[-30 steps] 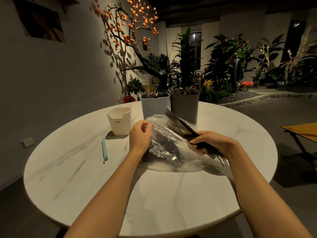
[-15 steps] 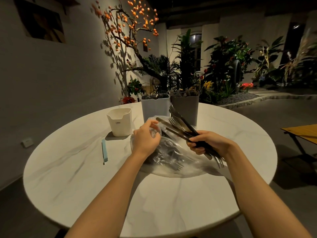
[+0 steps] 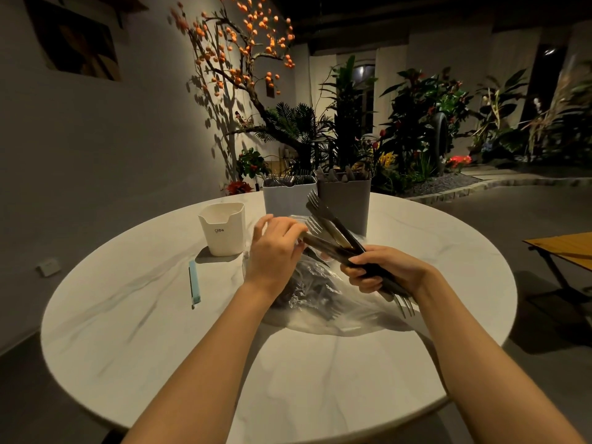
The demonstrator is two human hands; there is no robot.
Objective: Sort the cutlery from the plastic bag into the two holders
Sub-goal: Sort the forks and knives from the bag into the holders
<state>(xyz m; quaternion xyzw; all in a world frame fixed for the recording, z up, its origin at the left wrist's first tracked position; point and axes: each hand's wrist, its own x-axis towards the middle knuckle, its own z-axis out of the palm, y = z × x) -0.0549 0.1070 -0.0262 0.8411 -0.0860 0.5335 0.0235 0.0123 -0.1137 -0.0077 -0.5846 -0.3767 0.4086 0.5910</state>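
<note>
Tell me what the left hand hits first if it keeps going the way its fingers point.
Probably the forks bundled in the right hand: the left hand already touches or pinches one piece there. Beyond them stands the dark grey holder; depth is unclear.

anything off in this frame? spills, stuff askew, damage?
No spill or damage shows. One oddity: the bundle of cutlery in the right hand is mixed end for end, with some fork tines up toward the holders and one fork's tines sticking out below the hand. The plastic bag lies crumpled, cutlery inside.
</note>
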